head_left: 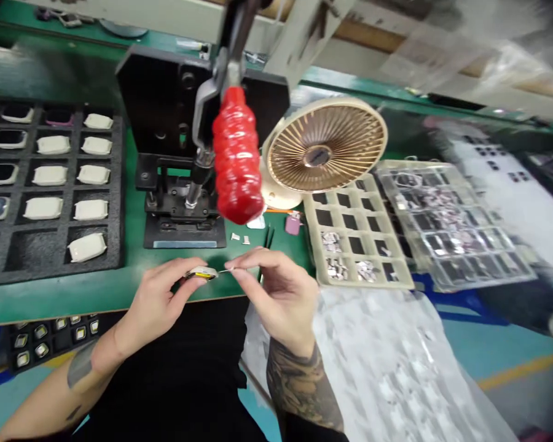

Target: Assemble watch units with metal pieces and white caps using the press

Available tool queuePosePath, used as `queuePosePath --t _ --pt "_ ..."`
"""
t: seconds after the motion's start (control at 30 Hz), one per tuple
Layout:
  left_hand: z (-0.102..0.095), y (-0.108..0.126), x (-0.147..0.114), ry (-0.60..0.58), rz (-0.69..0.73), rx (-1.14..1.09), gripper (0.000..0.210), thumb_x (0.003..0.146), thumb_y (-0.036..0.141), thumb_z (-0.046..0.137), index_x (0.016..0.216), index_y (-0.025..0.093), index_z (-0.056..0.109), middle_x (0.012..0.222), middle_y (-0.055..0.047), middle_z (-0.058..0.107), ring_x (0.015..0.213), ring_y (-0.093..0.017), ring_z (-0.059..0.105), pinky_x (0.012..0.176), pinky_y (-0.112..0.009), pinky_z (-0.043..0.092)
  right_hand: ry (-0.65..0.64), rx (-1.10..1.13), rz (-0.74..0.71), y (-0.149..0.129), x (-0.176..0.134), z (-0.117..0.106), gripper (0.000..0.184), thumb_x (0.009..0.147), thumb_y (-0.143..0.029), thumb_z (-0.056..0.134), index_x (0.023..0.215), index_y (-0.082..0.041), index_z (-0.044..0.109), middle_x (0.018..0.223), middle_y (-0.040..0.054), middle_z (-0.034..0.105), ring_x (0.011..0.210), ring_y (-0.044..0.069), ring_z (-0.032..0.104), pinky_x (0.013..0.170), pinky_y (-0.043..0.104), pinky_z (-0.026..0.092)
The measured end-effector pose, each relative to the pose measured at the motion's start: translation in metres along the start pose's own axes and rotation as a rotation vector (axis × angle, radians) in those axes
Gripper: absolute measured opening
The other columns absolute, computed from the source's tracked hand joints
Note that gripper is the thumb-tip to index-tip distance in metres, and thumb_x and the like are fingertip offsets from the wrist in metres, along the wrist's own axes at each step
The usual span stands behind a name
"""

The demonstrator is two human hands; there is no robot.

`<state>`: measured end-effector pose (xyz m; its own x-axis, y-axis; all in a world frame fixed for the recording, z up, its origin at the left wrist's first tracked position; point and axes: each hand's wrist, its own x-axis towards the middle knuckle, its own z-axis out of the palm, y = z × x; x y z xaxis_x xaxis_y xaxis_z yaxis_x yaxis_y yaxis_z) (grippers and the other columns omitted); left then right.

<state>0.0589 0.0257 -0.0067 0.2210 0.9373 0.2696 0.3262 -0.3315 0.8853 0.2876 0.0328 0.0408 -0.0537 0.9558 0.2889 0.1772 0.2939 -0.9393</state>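
Between the fingers of my left hand (163, 298) is a small watch case (204, 271), pale at the rim with yellow showing on its side. My right hand (279, 294) pinches a small thin light-coloured piece (227, 270) at the right end of the case; whether the two touch I cannot tell. On the green bench just beyond the hands lie two tiny metal pieces (240, 238). Dark tweezers (269, 236) lie beside my right fingers, partly hidden by them.
A hand press with a red handle (238, 153) stands ahead, before a round fan (320, 153). Left is a black foam tray (115, 245) of watch cases. Right are a compartment box (320, 261) of small parts and a clear lidded box (447, 279). A purple item (293, 224) lies between.
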Motion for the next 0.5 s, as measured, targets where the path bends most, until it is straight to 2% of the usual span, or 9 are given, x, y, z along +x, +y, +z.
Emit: queuePosePath --t 0.1,0.23,0.4,0.5 --pt "0.000 0.000 0.000 0.012 0.043 -0.010 0.018 0.110 0.020 0.076 0.126 0.025 0.081 0.115 -0.004 0.088 0.098 -0.018 0.084 0.091 -0.026 0.064 -0.140 -0.063 -0.033 0.004 0.008 0.016 0.014 0.105 -0.014 0.077 0.111 -0.027 0.078 0.103 0.0009 0.084 0.096 0.018 0.080 0.089 0.034 0.064" --pt "0.001 0.000 -0.001 -0.002 0.037 -0.012 0.018 0.108 0.016 0.076 0.124 0.025 0.081 0.109 -0.002 0.086 0.092 -0.017 0.081 0.087 -0.025 0.062 -0.294 -0.235 -0.133 0.002 0.019 0.006 0.016 0.106 -0.010 0.072 0.110 -0.025 0.075 0.101 0.0002 0.080 0.092 0.016 0.075 0.085 0.031 0.061" --pt "0.001 0.002 0.001 -0.019 0.027 -0.009 0.014 0.106 0.016 0.080 0.118 0.023 0.080 0.102 -0.001 0.084 0.088 -0.015 0.078 0.085 -0.024 0.059 -0.382 -0.396 -0.256 -0.008 0.020 -0.002 0.020 0.107 -0.005 0.067 0.116 -0.022 0.072 0.101 0.0031 0.077 0.093 0.017 0.071 0.085 0.033 0.059" --pt "0.001 0.002 0.001 -0.027 0.018 -0.015 0.012 0.107 0.017 0.078 0.118 0.022 0.080 0.104 -0.002 0.084 0.089 -0.015 0.078 0.086 -0.023 0.058 -0.393 -0.402 -0.255 -0.006 0.020 0.002 0.020 0.107 -0.006 0.070 0.118 -0.022 0.073 0.102 0.0031 0.078 0.093 0.017 0.072 0.086 0.033 0.061"
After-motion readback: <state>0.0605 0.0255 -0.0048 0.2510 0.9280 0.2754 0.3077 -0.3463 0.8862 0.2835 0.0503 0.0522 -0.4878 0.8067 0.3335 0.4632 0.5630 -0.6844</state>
